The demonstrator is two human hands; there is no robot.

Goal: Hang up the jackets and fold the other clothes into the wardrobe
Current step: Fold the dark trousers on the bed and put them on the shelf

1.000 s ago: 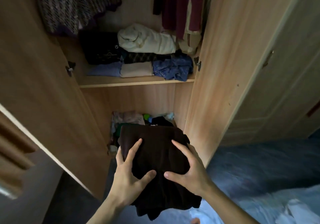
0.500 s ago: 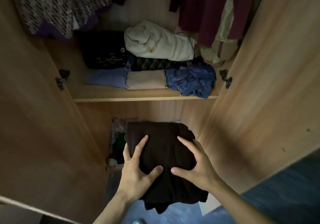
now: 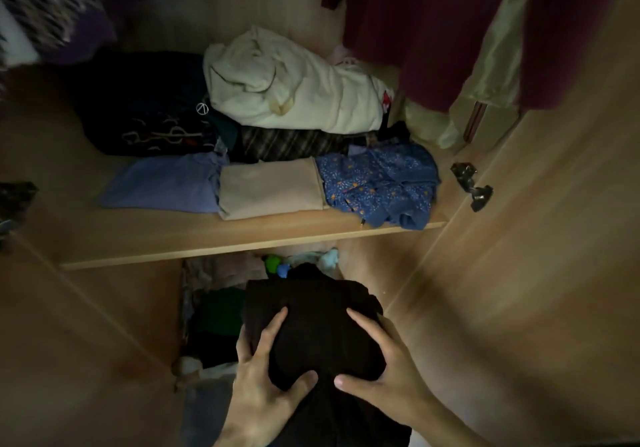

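Head view: wooden shelf (image 3: 242, 239) bears folded clothes (image 3: 272, 187).

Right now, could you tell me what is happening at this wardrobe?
A person holds a folded dark brown garment in both hands, left hand and right hand gripping its sides, in front of the open wooden wardrobe. It is below the wooden shelf, which carries folded clothes, including a cream bundle; it is not yet put down.
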